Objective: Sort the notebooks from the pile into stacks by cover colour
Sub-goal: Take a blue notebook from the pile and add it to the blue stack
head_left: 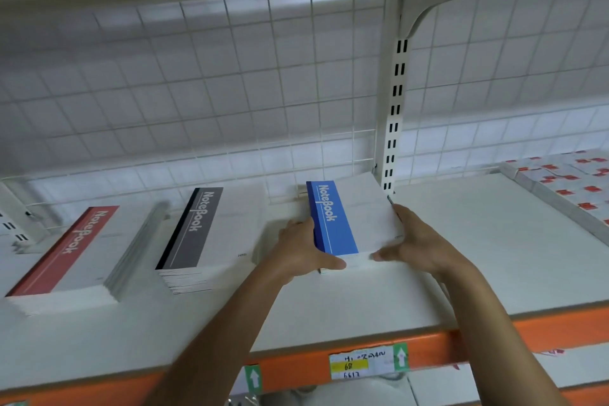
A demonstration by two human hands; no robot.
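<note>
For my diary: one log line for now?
left hand: holds blue stack | right hand: holds it too | red stack, grey stack: untouched

Blue notebook: blue band, white lettering and a thin white line are noted, rest of cover white. Grey notebook: grey band edged black, white lettering. Red notebook: red band, white lettering. Shelf is seen white, front strip orange. Tags are coloured green with white arrows. Label is marked white and yellow. Packs are patterned white with red marks.
</note>
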